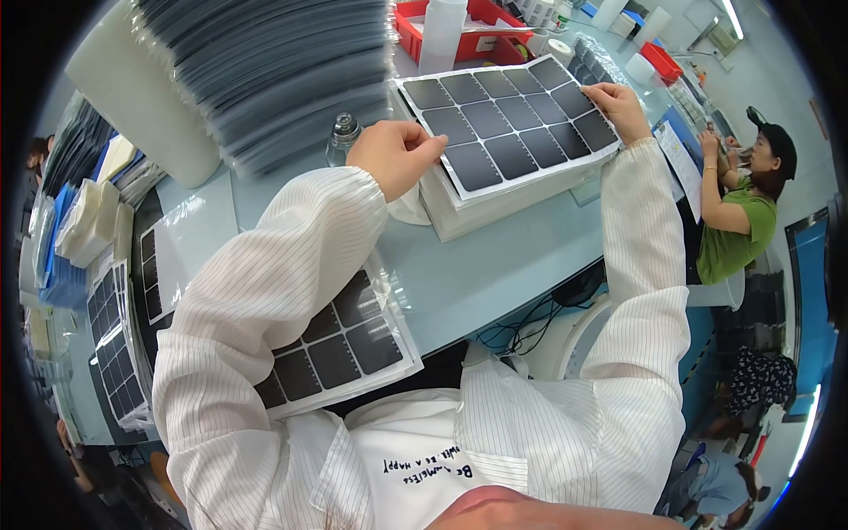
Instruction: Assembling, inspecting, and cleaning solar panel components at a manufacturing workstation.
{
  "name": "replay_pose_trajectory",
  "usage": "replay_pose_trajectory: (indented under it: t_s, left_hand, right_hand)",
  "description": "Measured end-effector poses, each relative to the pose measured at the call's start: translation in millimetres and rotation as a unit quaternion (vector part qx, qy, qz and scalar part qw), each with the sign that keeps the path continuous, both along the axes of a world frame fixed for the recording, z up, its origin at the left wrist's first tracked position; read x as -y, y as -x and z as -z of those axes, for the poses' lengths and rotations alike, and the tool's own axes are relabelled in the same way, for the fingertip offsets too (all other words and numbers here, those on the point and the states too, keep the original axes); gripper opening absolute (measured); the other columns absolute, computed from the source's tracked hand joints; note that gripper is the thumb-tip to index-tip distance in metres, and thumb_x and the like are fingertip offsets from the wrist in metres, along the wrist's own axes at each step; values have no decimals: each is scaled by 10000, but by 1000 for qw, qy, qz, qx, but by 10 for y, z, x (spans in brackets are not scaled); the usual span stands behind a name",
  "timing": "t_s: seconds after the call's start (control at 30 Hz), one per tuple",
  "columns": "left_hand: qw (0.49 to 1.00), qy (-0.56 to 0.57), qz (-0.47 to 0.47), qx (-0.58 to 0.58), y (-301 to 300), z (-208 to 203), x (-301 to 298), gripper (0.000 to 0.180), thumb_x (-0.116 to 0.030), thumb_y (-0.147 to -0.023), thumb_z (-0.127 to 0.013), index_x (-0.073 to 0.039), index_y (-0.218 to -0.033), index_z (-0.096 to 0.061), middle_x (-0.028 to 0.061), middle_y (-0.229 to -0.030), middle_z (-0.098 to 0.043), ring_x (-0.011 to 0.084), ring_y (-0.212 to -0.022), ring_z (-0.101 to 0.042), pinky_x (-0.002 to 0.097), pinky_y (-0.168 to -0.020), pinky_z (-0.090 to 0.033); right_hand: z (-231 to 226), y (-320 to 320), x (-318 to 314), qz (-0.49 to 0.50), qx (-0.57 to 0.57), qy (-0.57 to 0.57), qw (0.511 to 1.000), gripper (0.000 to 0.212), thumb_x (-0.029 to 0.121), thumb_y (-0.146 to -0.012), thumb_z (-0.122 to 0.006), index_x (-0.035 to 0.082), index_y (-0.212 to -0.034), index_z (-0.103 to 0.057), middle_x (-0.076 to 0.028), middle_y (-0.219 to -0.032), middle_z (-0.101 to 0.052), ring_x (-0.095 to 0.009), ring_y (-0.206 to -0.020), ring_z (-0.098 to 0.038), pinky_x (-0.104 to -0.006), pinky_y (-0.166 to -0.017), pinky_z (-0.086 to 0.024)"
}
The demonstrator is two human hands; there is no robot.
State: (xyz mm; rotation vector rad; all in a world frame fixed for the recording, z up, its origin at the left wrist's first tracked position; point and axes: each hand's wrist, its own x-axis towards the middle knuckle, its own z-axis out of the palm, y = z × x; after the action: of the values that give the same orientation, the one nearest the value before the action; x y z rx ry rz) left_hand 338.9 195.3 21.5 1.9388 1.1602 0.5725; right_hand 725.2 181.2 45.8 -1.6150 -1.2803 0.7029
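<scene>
A white sheet with rows of black squares (517, 132) lies at a slant on top of a thick stack of white sheets (495, 208). At its left edge my left hand (395, 157) is closed, thumb and fingertips pinching the margin. My right hand (624, 112) pinches the sheet's right edge near the far corner. Close behind my left hand stands a small glass bottle with a metal top (344, 137). More sheets with black squares (340, 344) lie by the near table edge, partly hidden under my left forearm.
A tall stack of dark sheets in clear plastic (274, 75) rises at the back left, beside a large white roll (141, 88). Behind the sheet are a white bottle (442, 35) and a red bin (486, 13). At the right, a person in green (746, 199) sits at the table.
</scene>
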Motion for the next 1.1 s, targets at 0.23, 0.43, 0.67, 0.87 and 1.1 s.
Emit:
replay_pose_trajectory:
  t_s: [0.23,0.43,0.67,0.87,1.1]
  left_hand:
    - [999,31,31,-30,306,-149,143,373,-400,-862,-556,-68,-758,-690,53,-663,-618,163,-619,-564,289,-667,-445]
    - [951,-218,140,-168,937,-42,310,300,-282,-781,-688,-100,-1015,-637,65,-987,-622,229,-1000,-539,342,-830,-458]
    - [949,-232,149,-151,1281,228,430,501,-346,-706,-755,-108,-1119,-600,113,-1144,-546,281,-1137,-472,370,-966,-399]
    - [962,-220,123,-100,1343,369,465,540,-295,-647,-794,-89,-1108,-604,116,-1118,-546,302,-1091,-487,386,-926,-422]
    - [965,-214,116,-94,1337,383,466,492,-257,-647,-794,-74,-1074,-630,105,-1095,-552,290,-1092,-488,373,-925,-430]
  right_hand:
    - [24,79,31,16,0,-5,1000,205,203,-806,-687,3,-854,-690,-10,-700,-633,-47,-589,-540,-176,-537,-414]
    - [98,6,11,27,2,2,1000,201,212,-836,-661,14,-861,-680,-1,-718,-639,-44,-578,-558,-167,-524,-425]
    - [178,-26,-44,61,51,-32,996,272,278,-792,-703,12,-847,-695,-11,-703,-643,-64,-567,-557,-190,-517,-422]
    - [27,-121,144,140,227,-107,958,295,308,-840,-651,19,-886,-689,-25,-705,-645,-53,-534,-526,-189,-494,-390]
    - [-457,1203,1077,59,177,-264,946,179,157,-915,-555,20,-987,-645,-22,-833,-625,-49,-663,-510,-182,-570,-385]
